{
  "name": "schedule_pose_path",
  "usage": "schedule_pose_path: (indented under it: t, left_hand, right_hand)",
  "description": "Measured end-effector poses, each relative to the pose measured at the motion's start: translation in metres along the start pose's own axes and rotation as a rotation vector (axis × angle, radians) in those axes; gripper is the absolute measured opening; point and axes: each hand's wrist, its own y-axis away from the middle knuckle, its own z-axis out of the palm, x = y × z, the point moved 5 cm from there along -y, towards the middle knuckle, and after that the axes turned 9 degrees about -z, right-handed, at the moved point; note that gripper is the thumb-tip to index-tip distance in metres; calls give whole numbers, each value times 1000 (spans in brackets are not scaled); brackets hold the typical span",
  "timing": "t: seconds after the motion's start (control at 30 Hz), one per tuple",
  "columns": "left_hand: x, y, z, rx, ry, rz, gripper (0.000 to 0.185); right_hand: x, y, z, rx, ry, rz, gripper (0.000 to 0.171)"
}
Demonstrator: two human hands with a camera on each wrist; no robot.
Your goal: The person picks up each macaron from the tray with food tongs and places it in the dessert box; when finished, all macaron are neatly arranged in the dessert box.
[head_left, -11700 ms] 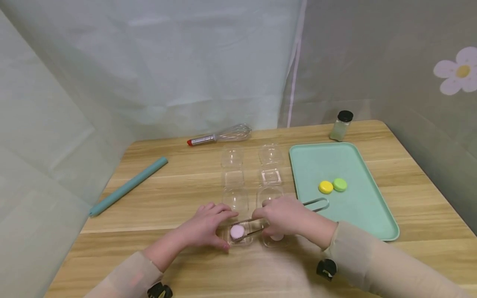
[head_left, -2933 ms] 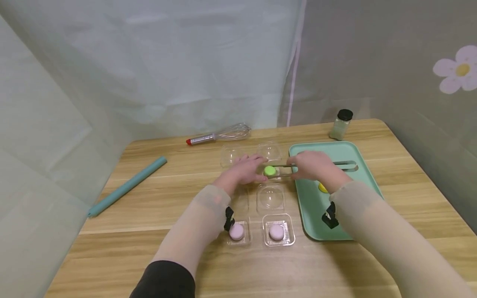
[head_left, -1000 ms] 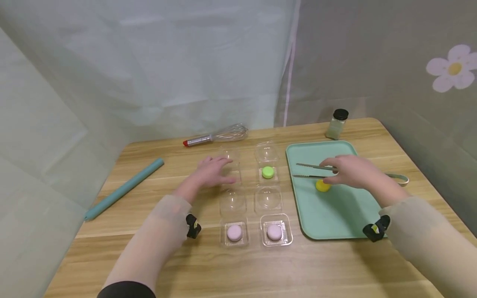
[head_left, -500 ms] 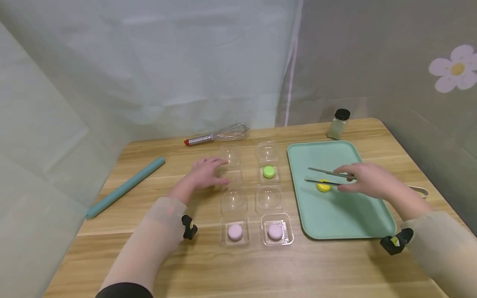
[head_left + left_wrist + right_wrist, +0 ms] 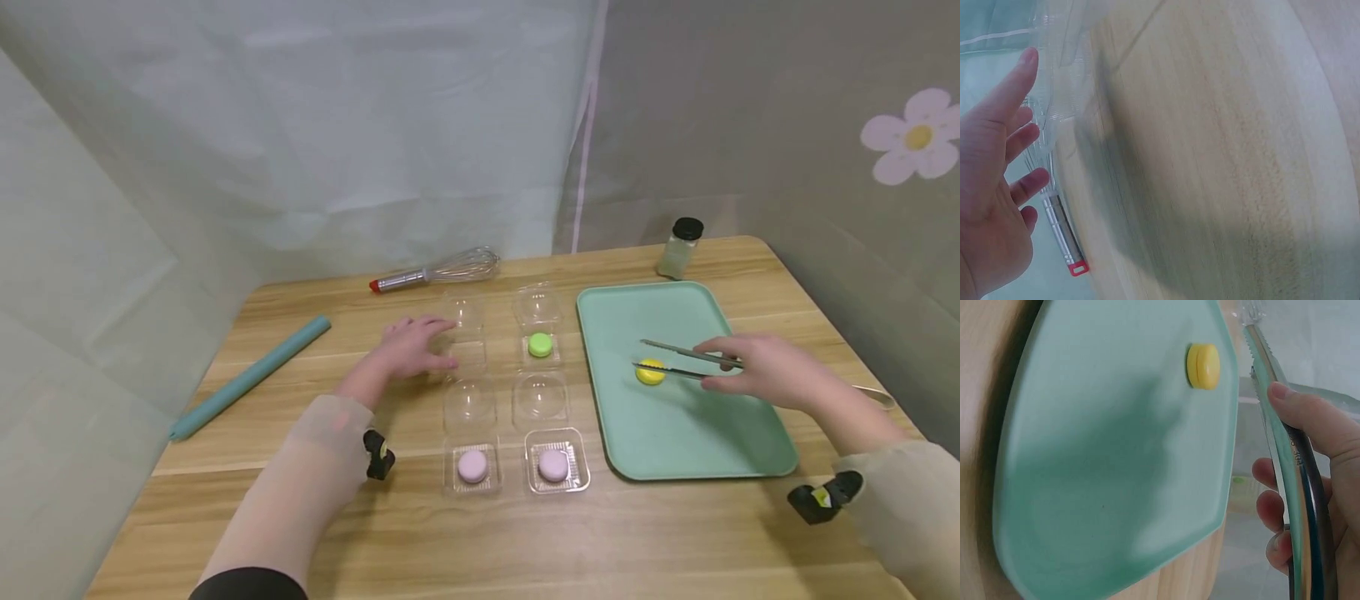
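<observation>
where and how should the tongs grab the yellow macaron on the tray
Probably pinch the yellow macaron across its rounded rim, coming down from the right: it lies flat on the tray, its rim free all round, and the right hand holds the tongs on that side, tips apart.

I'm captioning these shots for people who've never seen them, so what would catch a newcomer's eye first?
Probably the yellow macaron, the only one on the mint tray, with the right hand holding tongs over the tray. Next come the lime macaron in a far clear box and two pink ones in the near boxes.
</observation>
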Motion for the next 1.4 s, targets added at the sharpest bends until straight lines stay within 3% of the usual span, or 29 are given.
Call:
schedule_pose_path:
  t: [0.3, 1.4]
  left_hand:
    - [4, 1, -1, -30, -10, -1, 78]
    - [7, 1, 1, -15, -34, 8, 76]
  right_hand:
    - [4, 5, 0, -24, 8, 24, 44]
    - [13, 11, 23, -56, 27, 17, 39]
